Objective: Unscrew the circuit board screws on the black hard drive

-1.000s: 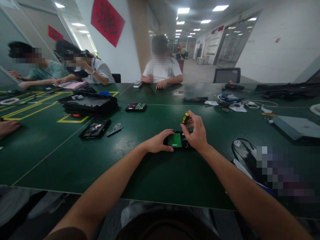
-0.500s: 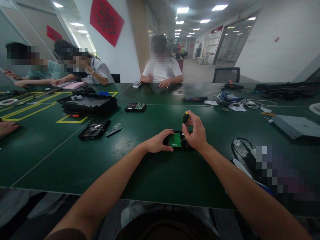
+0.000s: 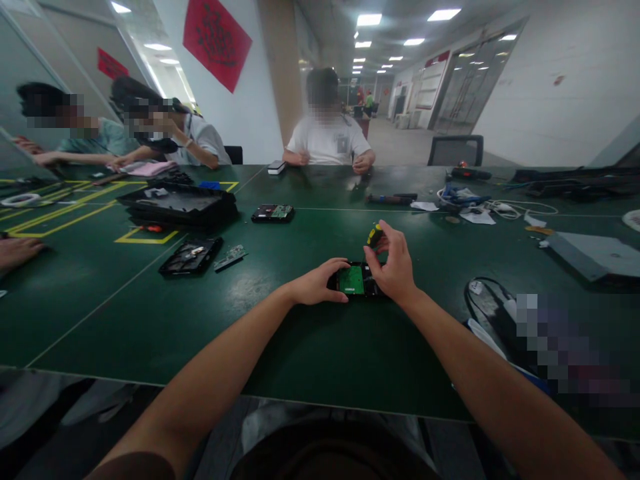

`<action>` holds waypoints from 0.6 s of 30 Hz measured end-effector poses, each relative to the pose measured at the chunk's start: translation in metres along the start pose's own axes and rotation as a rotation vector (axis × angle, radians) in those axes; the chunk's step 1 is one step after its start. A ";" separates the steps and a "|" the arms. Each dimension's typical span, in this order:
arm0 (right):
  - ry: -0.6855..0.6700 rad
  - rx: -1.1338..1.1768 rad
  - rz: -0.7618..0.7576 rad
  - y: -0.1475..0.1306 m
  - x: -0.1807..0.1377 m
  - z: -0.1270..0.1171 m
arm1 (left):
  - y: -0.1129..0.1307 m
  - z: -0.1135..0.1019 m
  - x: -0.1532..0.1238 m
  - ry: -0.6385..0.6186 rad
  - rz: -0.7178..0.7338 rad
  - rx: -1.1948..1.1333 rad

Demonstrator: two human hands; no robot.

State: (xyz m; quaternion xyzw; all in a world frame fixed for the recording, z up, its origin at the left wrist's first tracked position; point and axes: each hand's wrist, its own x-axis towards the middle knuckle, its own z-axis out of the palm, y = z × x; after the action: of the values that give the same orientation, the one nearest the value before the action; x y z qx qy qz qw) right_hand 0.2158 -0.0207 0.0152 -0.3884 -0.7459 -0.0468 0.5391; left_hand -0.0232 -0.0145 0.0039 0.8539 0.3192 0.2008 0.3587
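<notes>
A hard drive with a green circuit board (image 3: 351,280) lies on the dark green table, board side up. My left hand (image 3: 323,283) grips its left end between thumb and fingers. In my right hand (image 3: 394,261) is a small screwdriver (image 3: 374,235) with a yellow and black handle, held upright over the drive's right part. The fingers and thumb pinch the handle. My right hand hides the screwdriver's tip and the right end of the drive, so I cannot tell whether the tip touches a screw.
Left of me lie an opened black drive case (image 3: 191,256) and a loose circuit board (image 3: 231,259). Another hard drive (image 3: 273,213) sits farther back, beside stacked black trays (image 3: 180,205). A grey metal box (image 3: 595,257) and cables (image 3: 493,293) are on the right. People sit across the table.
The screwdriver handle has turned slightly in my right hand, showing more yellow. My left hand and the drive keep their place. Across the table, a person's hand has moved to the right.
</notes>
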 end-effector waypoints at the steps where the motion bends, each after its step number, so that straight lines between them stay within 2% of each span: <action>1: 0.004 -0.005 0.000 0.000 0.000 0.000 | 0.000 0.000 0.000 -0.002 -0.001 -0.002; 18: -0.056 -0.011 -0.002 -0.003 0.002 -0.004 | -0.001 -0.001 0.000 -0.014 -0.007 0.010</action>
State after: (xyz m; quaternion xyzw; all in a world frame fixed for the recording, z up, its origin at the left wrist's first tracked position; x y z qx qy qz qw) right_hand 0.2169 -0.0234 0.0189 -0.3916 -0.7609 -0.0405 0.5158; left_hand -0.0244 -0.0135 0.0037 0.8558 0.3208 0.1922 0.3574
